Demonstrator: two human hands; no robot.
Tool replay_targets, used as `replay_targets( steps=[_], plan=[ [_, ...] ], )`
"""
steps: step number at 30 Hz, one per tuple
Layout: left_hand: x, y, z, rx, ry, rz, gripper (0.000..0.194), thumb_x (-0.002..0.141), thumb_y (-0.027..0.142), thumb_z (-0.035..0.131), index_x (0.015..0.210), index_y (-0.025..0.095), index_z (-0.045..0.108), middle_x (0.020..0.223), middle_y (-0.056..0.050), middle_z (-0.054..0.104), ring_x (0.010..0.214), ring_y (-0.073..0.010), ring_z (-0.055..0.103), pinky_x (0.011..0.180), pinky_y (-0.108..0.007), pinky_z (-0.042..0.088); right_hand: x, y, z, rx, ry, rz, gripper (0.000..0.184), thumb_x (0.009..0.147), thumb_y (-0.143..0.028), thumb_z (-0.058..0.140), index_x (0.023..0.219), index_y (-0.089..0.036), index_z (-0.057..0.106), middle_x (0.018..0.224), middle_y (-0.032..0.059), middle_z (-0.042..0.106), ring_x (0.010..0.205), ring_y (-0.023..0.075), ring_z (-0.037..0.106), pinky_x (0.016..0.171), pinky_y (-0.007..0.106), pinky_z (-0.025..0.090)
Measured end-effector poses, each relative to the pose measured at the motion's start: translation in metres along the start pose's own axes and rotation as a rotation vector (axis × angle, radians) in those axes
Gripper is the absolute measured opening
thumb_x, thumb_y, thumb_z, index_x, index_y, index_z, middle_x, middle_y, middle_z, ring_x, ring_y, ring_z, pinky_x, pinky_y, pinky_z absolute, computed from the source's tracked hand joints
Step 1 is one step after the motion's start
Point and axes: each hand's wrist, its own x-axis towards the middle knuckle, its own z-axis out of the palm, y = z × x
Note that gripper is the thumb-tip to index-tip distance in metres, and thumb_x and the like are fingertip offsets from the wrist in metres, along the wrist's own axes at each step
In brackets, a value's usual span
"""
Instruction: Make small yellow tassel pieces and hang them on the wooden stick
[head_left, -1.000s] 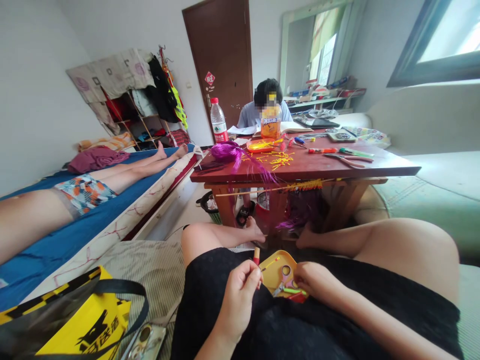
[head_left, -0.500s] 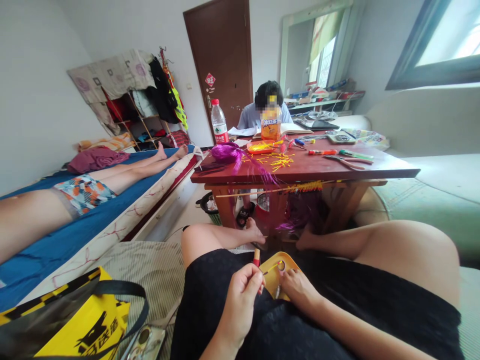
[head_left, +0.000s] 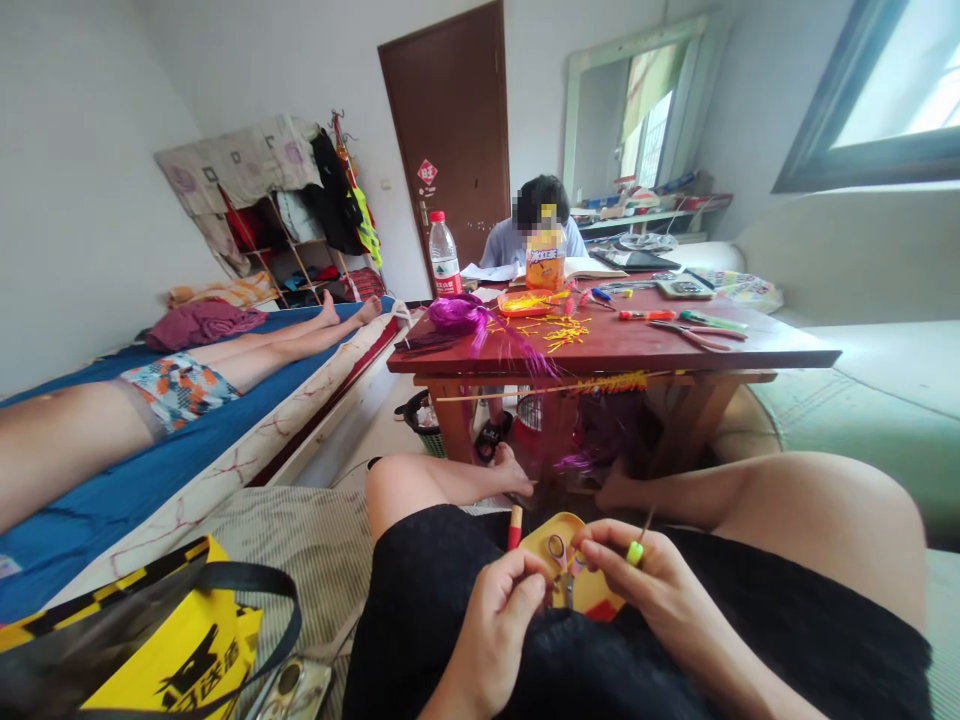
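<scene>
My left hand is closed in a pinch above my lap; whatever its fingertips hold is too small to make out. Opposite it, my right hand is closed too, with a small yellow-green piece and a thin dark stem between its fingers. Beneath both hands lies a yellow tray on my lap. Inside the tray are scissors with pinkish handle rings, partly hidden by my fingers. A red stick with a tan end pokes up behind my left hand.
Ahead stands a red-brown table with purple strands, yellow pieces, pliers and two bottles. A person sits behind it. Another person's legs rest on the bed. A yellow bag lies at left.
My right hand has lifted out of the tray, uncovering the scissors, and now holds the yellow-green piece. The yellow strip by my left fingertips no longer shows clearly.
</scene>
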Motion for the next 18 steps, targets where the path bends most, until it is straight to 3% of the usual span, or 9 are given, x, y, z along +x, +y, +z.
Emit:
replay_targets(
  steps=[5, 12, 18],
  plan=[
    [-0.001, 0.002, 0.005, -0.404, -0.115, -0.216, 0.028, 0.069, 0.026, 0.051, 0.091, 0.011, 0.062, 0.081, -0.007, 0.062, 0.073, -0.0167, 0.052, 0.074, -0.031, 0.038, -0.002, 0.011, 0.005, -0.279, 0.13, -0.287, 0.026, 0.077, -0.039, 0.057, 0.07, -0.016, 0.065, 0.068, 0.0029, 0.057, 0.061, 0.0148, 0.055, 0.055, 0.023, 0.044],
    [0.008, 0.0, 0.02, -0.436, 0.039, -0.271, 0.02, 0.064, 0.03, 0.066, 0.07, 0.011, 0.061, 0.06, -0.002, 0.06, 0.057, -0.0106, 0.049, 0.061, -0.024, 0.036, -0.007, 0.019, 0.011, -0.537, 0.133, -0.445, 0.024, 0.084, -0.031, 0.049, 0.071, -0.018, 0.063, 0.064, 0.0022, 0.057, 0.058, 0.0142, 0.056, 0.055, 0.022, 0.045],
    [0.007, 0.003, 0.027, -0.426, 0.084, -0.247, 0.012, 0.061, 0.021, 0.061, 0.056, 0.011, 0.059, 0.052, 0.0, 0.055, 0.052, -0.0089, 0.045, 0.057, -0.021, 0.035, -0.008, 0.024, 0.014, -0.508, 0.248, -0.5, 0.022, 0.083, -0.031, 0.05, 0.069, -0.018, 0.061, 0.065, 0.0031, 0.058, 0.058, 0.0148, 0.057, 0.053, 0.021, 0.046]
  ],
)
